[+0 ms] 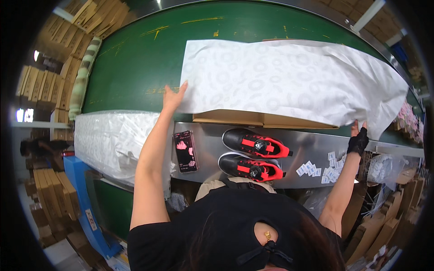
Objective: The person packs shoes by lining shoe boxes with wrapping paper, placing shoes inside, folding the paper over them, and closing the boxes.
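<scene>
A large sheet of white wrapping paper (262,81) with faint grey prints lies spread over an open brown cardboard box (235,118), whose near edge shows below it. My left hand (173,95) is at the sheet's left edge, its thumb against the paper and its fingers apart. At the sheet's near right corner, my right hand (358,141), in a black fingerless glove, has its fingertips closed on the paper's edge. Just in front of me, a black and red shoe (242,140) and its mate (237,167) lie side by side on a metal ledge (208,149).
A phone (185,151) with a lit screen lies left of the shoes. Small white packets (332,174) are scattered to their right. Plastic-covered white paper (115,135) is stacked at left. Beyond stretches a green conveyor belt (131,67). Cardboard boxes (43,86) are piled at far left.
</scene>
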A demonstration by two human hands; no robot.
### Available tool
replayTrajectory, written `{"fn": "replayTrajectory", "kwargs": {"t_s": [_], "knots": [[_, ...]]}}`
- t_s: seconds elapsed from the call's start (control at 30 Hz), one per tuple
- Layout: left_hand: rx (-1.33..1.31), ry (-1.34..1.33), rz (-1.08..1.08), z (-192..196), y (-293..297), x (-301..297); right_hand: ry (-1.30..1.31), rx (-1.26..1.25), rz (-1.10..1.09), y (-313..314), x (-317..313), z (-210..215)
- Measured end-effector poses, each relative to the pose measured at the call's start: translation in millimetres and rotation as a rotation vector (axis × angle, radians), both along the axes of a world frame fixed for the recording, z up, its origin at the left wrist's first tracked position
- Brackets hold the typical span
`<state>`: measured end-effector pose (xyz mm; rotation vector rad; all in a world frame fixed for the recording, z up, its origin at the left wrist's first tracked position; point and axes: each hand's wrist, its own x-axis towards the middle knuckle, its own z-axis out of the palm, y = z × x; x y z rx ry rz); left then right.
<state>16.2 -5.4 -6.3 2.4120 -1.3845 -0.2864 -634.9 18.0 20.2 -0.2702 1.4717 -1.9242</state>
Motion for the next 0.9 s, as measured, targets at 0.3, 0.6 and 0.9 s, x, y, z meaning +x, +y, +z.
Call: {"fn": "replayTrajectory", "kwargs": {"t_s": [0.3, 0.6, 0.9], "knots": [[-0.361, 1.082, 0.012, -44.0, -9.1, -66.1, 1.939, -0.172, 1.511, 166.3, 246.4, -1.6], [-0.483, 0.538, -0.248, -9.4, 18.7, -46.4, 0.926, -0.23, 1.39, 67.2, 312.1, 114.7], [-0.568, 0.476, -0.365, 65.3, 15.7, 10.1, 0.637, 0.025, 0.818, -47.3, 315.0, -20.6]]}}
